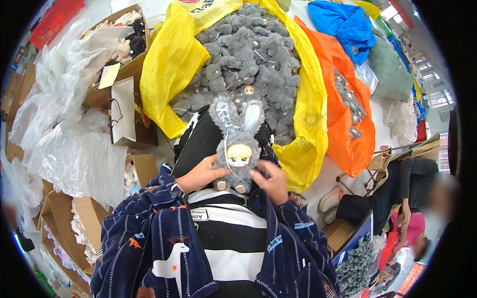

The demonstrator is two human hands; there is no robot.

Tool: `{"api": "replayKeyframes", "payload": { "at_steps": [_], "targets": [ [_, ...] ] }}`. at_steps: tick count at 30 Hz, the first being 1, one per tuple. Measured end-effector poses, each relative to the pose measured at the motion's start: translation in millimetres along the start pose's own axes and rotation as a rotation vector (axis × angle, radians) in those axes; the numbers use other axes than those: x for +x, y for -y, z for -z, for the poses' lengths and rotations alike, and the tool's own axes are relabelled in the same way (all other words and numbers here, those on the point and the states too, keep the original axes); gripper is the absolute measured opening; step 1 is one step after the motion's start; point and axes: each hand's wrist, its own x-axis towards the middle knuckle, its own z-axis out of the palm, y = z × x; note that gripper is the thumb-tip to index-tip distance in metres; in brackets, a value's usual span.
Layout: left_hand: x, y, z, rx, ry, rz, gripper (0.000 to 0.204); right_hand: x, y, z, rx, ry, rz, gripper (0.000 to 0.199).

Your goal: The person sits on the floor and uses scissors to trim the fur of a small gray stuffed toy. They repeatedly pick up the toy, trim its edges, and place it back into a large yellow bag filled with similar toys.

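I see a plush doll [237, 151] standing upright on the lap, between my two hands. My left hand [201, 175] touches its left side, and my right hand [271, 181] touches its lower right. Directly behind the doll sits a large open bag [169, 64] filled with a heap of similar plush dolls [248, 54]. To the right of that bag lies a second bag [343, 119], holding a few more. Left of the big bag stands a cardboard box [124, 74], with plastic sheeting [69, 144] farther left. At far right, another person [397, 188] sits, possibly bent over a box of dolls [355, 263].
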Motion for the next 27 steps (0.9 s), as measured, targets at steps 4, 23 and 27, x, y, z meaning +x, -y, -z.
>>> {"api": "replayKeyframes", "payload": {
  "at_steps": [4,23,27],
  "targets": [
    [2.8,-6.6,-1.7,-0.126,0.023,0.057,0.042,-7.3,-1.0,-1.7,0.004,0.045,-0.01,0.026],
    [19.0,2.7,0.4,0.159,-0.08,-0.1,0.04,-0.8,-8.2,-1.2,0.342,0.023,-0.337,0.025],
    [19.7,0.0,-2.5,0.267,-0.086,-0.105,0.042,14.2,10.3,7.7,0.138,-0.2,0.041,0.019]
  ]
}}
